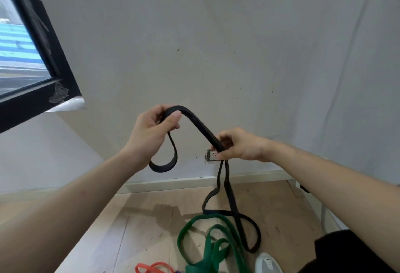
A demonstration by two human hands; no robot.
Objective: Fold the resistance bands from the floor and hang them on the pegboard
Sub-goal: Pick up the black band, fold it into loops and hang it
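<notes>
Left hand (151,130) and right hand (240,145) grip the black band (201,125); green band (207,249), orange band (151,267), perhaps a shoe (267,263) below.

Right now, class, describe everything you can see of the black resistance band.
The black band is a flat, matte, rubbery-looking loop. The left hand grips one end, with a small loop hanging below it; the right hand pinches the strands lower down. From there two strands drop to the wooden floor, where the far end lies curled beside the green band.
</notes>
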